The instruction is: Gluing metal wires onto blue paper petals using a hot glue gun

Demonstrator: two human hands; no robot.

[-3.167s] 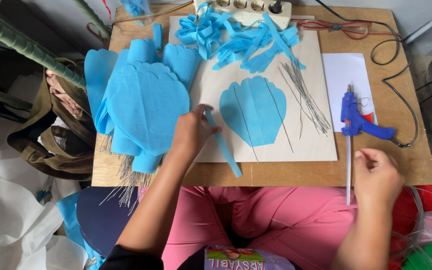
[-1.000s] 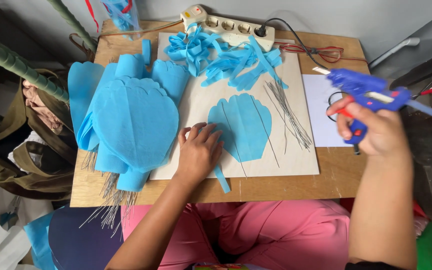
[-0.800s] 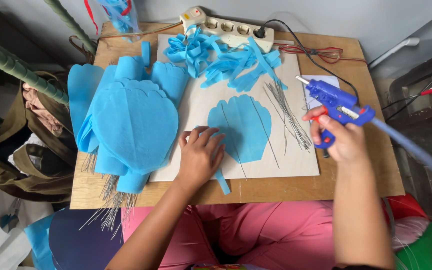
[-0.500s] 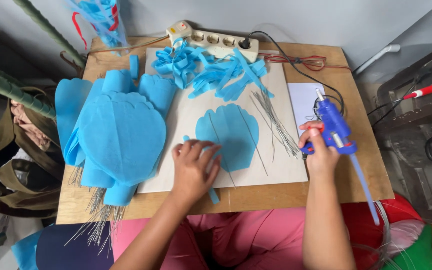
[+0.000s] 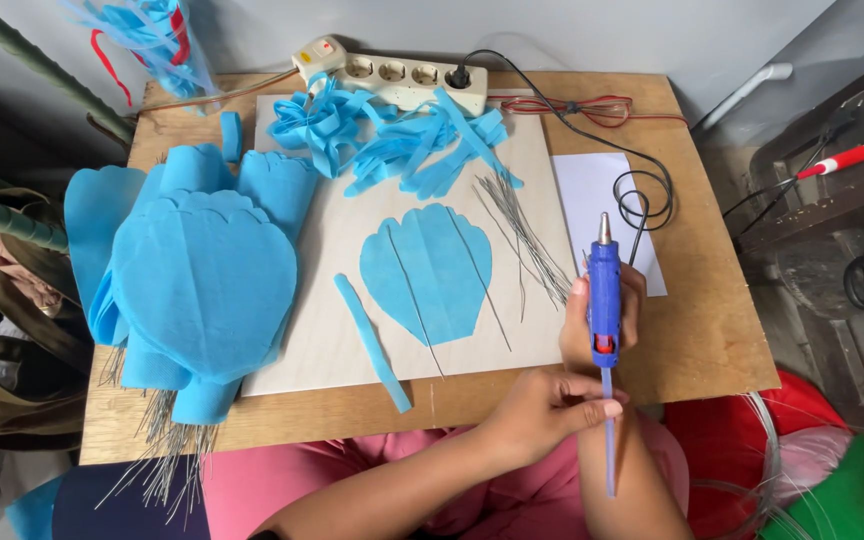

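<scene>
The glue gun [image 5: 604, 290] stands nozzle-far above the table's [image 5: 712, 330] near right part, gripped in the right hand [image 5: 602, 325], fingers wrapped around its body. The left hand [image 5: 552, 408] pinches the glue stick [image 5: 609, 440] jutting from the gun's near end. Just left lies a blue petal [image 5: 427, 270] with wires [image 5: 527, 235] on a pale board [image 5: 322, 340]. Far left sits a petal stack [image 5: 197, 280].
</scene>
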